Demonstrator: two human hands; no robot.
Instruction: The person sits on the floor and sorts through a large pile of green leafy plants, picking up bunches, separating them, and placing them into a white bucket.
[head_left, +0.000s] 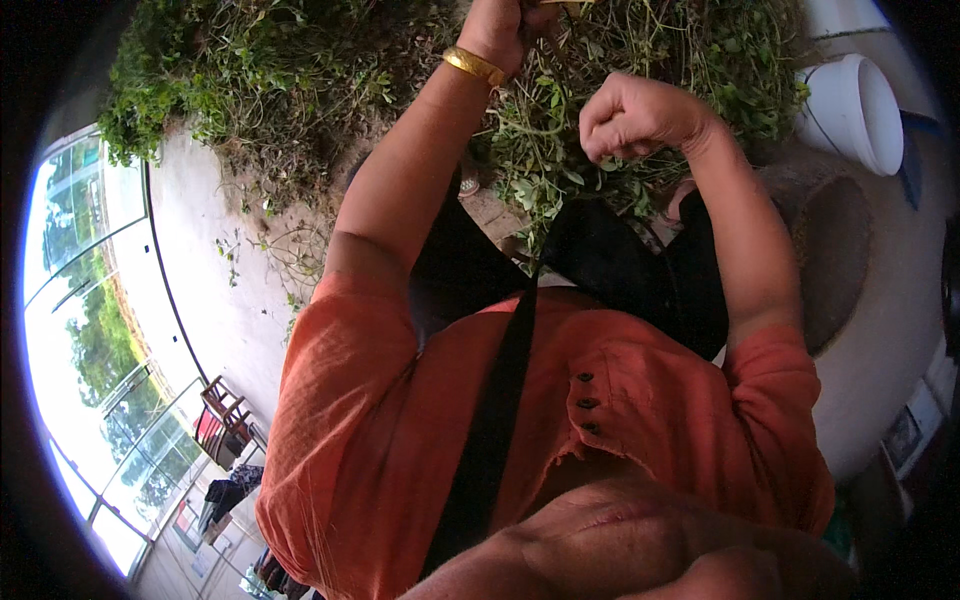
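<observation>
My left hand (517, 26), below a gold-coloured bracelet (474, 65), is at the top edge of the view, partly cut off. Its fingers close around thin plant stems (574, 2) at the edge of a large heap of leafy plants (315, 82). My right hand (637, 120) hangs over the same heap with the fingers curled into a loose fist. Its palm side is hidden, so whatever may be inside cannot be seen. Under it, green leafy stems (529, 191) spill down between my dark-trousered knees (600, 240).
A white plastic bucket (851, 112) lies tilted at the right of the heap. Nearer stands a round, wide-mouthed container (836, 255) with a brownish rim. Loose sprigs (289, 251) lie on the pale floor (217, 300). A wooden chair (225, 409) stands by the windows (97, 300) at far left.
</observation>
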